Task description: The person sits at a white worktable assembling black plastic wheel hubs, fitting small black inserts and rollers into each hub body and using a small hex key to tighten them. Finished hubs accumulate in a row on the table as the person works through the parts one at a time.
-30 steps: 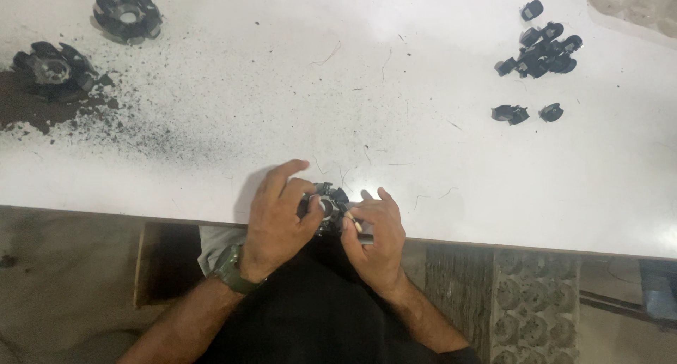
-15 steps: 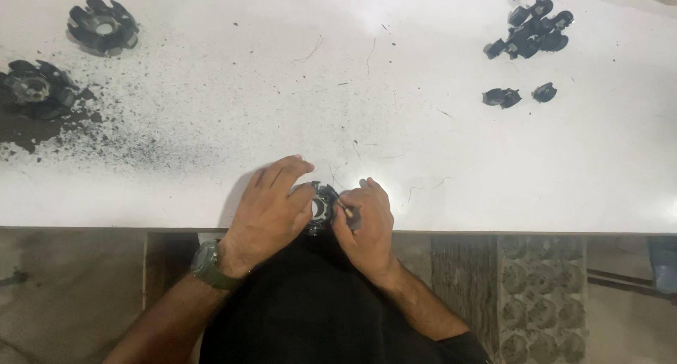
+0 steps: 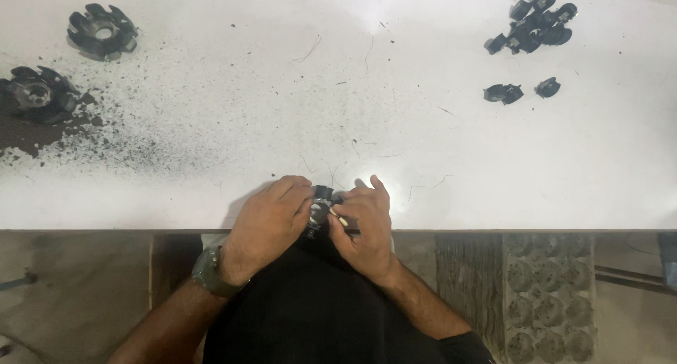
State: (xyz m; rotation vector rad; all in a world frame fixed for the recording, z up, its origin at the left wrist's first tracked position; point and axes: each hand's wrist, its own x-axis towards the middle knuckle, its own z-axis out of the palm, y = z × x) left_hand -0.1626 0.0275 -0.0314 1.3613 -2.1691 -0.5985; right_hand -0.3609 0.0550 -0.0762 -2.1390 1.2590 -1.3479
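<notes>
2 hands: both of yours meet at the near edge of the white counter, right in front of your body.
Left hand: your left hand is curled over a small dark round part, fingers closed around its left side; a green wristwatch sits on that wrist.
Right hand: your right hand closes on the part from the right, thumb and fingers pinching a thin pale stick-like piece against it.
Part: it sits between the 2 hands, just over the counter's front edge; most of it is hidden by your fingers, so whether it rests on the surface cannot be told.
Far left: 2 black notched discs, one disc near the back, the other disc nearer the left edge, amid a spread of dark powder.
Far right: a cluster of small black pieces at the back, with 2 loose black pieces just in front of it, well apart from your hands.
Counter surface: a few thin stray hairs or fibres lie across the middle.
</notes>
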